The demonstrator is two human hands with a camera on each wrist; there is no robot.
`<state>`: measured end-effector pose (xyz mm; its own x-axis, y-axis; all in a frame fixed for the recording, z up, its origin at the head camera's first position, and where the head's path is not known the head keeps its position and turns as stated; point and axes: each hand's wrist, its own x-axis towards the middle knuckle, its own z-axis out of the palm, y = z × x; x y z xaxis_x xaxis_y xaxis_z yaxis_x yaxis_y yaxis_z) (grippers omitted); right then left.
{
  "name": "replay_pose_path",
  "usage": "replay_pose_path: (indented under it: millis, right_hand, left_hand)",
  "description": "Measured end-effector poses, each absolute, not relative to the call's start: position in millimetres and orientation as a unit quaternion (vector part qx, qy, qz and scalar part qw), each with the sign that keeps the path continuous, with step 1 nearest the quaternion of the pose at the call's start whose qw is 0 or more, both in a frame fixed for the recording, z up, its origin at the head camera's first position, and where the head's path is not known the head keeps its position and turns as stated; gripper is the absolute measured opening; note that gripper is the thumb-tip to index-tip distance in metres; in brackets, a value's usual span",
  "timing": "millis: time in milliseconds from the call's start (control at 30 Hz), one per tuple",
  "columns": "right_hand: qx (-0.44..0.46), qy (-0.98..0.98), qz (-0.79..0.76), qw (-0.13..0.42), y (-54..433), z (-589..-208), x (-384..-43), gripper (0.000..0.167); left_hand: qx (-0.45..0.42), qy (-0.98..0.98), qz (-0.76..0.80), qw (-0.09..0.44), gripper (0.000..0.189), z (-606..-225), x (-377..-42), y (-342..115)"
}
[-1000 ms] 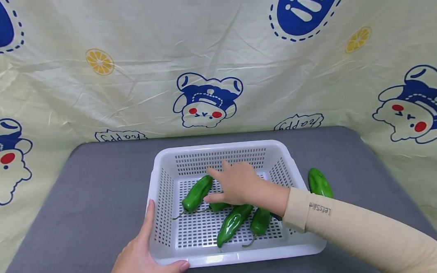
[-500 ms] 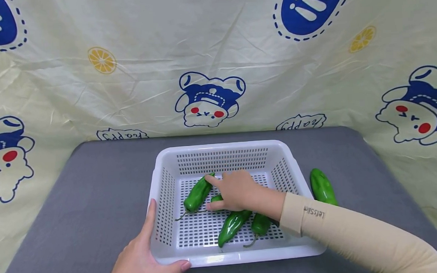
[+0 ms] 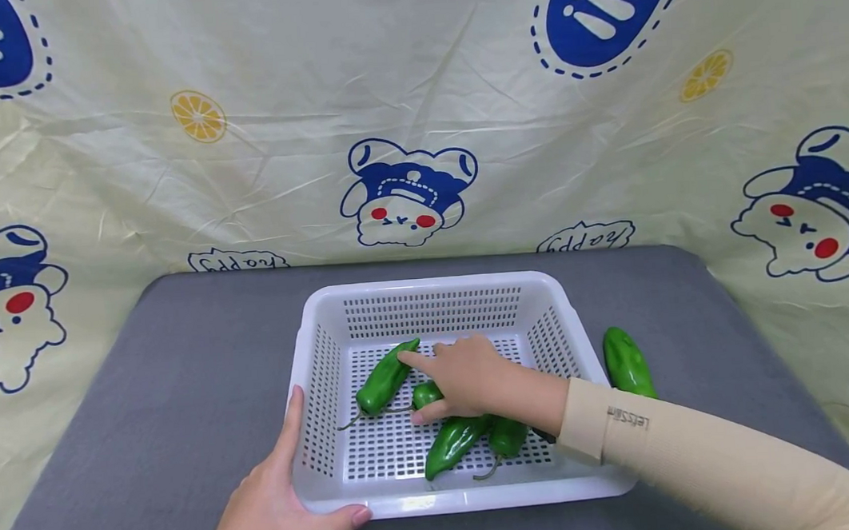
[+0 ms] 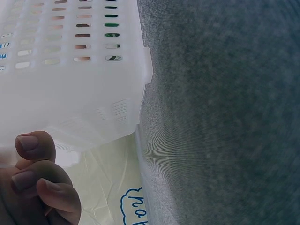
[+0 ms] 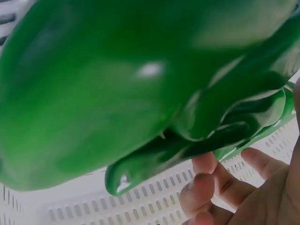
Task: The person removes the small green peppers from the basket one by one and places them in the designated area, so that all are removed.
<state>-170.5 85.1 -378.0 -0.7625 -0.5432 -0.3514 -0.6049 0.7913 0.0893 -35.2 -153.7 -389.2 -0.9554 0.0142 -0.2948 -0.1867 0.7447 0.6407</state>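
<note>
My left hand (image 3: 271,497) holds the near left corner of a white perforated basket (image 3: 437,500), thumb on the front rim and fingers along the left side. In the left wrist view, its fingers (image 4: 47,187) bend beside the basket wall. Inside the basket lie several green peppers. Over them is my right hand (image 3: 466,375), its index finger stretched out to the tip of the left pepper (image 3: 382,386). Its thumb lies near a middle pepper (image 3: 426,393), partly hidden by the hand. Close peppers (image 5: 117,93) fill the right wrist view, with fingers (image 5: 199,192) beneath them.
Another green pepper (image 3: 627,362) lies outside the basket to the right, partly hidden by the sleeved right arm. Nearer in the basket lie a glossy pepper (image 3: 454,443) and a stemmed one (image 3: 507,437). A grey table (image 3: 205,348) bears it all, before a printed curtain (image 3: 269,177).
My right hand has come down and slightly nearer inside the basket, its index finger moving from above the left pepper onto its tip. My left hand stays on the corner.
</note>
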Motion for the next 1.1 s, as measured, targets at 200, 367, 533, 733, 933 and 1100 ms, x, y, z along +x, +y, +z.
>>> replay_pose_path:
  millis: [200, 367, 533, 733, 933, 1100]
  right_hand:
    - [-0.305, 0.931, 0.098, 0.174, 88, -374, -168, 0.086]
    - [-0.308, 0.931, 0.089, 0.176, 86, -375, -170, 0.084]
    - [-0.295, 0.941, 0.058, 0.157, 78, -378, -176, 0.086]
    - [-0.265, 0.948, 0.040, 0.169, 67, -386, -182, 0.091]
    - [-0.255, 0.950, 0.014, 0.180, 58, -391, -184, 0.094]
    - [-0.235, 0.953, -0.003, 0.192, 50, -392, -187, 0.097]
  left_hand:
    - [-0.054, 0.921, 0.357, 0.150, 0.143, -389, -36, -155]
    - [-0.051, 0.922, 0.354, 0.145, 0.143, -389, -35, -156]
    - [-0.047, 0.925, 0.350, 0.142, 0.143, -390, -35, -156]
    - [-0.047, 0.922, 0.355, 0.147, 0.142, -391, -35, -156]
    - [-0.040, 0.926, 0.351, 0.132, 0.142, -390, -35, -155]
    - [-0.039, 0.925, 0.352, 0.136, 0.141, -389, -35, -155]
